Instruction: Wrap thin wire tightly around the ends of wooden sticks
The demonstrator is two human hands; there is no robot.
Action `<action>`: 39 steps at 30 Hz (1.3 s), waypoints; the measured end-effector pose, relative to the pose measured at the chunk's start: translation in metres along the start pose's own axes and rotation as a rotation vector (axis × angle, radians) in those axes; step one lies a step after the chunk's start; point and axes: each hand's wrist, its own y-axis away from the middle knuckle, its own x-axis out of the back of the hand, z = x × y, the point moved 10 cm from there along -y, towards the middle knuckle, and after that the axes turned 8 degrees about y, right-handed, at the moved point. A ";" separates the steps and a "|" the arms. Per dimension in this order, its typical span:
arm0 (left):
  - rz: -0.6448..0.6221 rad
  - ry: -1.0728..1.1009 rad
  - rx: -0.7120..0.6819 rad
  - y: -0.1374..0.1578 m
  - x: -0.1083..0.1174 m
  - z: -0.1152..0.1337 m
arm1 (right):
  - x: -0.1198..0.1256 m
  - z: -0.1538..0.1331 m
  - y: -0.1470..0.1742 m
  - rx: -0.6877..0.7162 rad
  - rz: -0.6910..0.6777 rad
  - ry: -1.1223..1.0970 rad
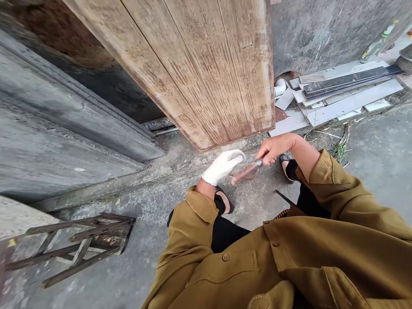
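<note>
My left hand (222,166), in a white glove, is in front of the lower edge of a worn wooden door panel (206,73). Its fingers are curled, and what they hold, if anything, cannot be made out. Bare and closed, my right hand (273,149) grips a tool with a reddish-brown handle (243,173) by its metal-collared end. The handle slants down towards the left, just below the gloved fingers, and is blurred; the tool's kind does not show. The panel leans upright against the wall, with brown paint worn off in streaks.
On the left, a wooden stool (96,240) lies on its side on the concrete floor. Boards and tile strips (347,92) are stacked along the wall at right, near a white pipe elbow (280,87) and a glass bottle (375,45). A concrete slab (64,124) stands at left.
</note>
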 end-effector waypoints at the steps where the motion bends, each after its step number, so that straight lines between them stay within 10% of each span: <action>1: 0.027 0.086 0.000 0.000 0.001 -0.002 | 0.016 -0.008 0.003 0.082 0.148 -0.081; 4: 0.034 0.208 0.017 -0.001 -0.008 -0.008 | 0.065 -0.006 0.020 0.143 0.636 -0.248; 8: -0.120 0.096 0.030 0.000 -0.036 0.001 | 0.085 0.019 0.029 -0.157 0.921 -0.071; 12: -0.159 -0.190 -0.030 -0.001 -0.035 0.018 | 0.069 0.034 0.021 -0.519 0.615 0.498; 16: -0.107 -0.188 0.015 -0.007 -0.016 0.010 | -0.008 0.030 0.012 -0.300 -0.102 0.263; 22: -0.061 0.119 0.075 -0.003 -0.027 -0.009 | 0.039 -0.025 0.020 0.180 0.444 -0.158; 27: -0.122 -0.131 0.045 0.008 -0.041 0.009 | 0.073 0.000 0.030 -0.152 0.910 0.014; 31: -0.080 -0.481 -0.019 0.016 -0.024 0.028 | 0.041 0.023 0.015 -0.536 0.448 0.507; 35: -0.043 -0.361 -0.004 0.027 -0.005 0.029 | -0.031 -0.004 0.007 -0.159 -0.076 0.170; 39: 0.178 -0.251 0.046 0.043 0.007 0.019 | 0.004 -0.053 0.021 0.361 0.364 -0.296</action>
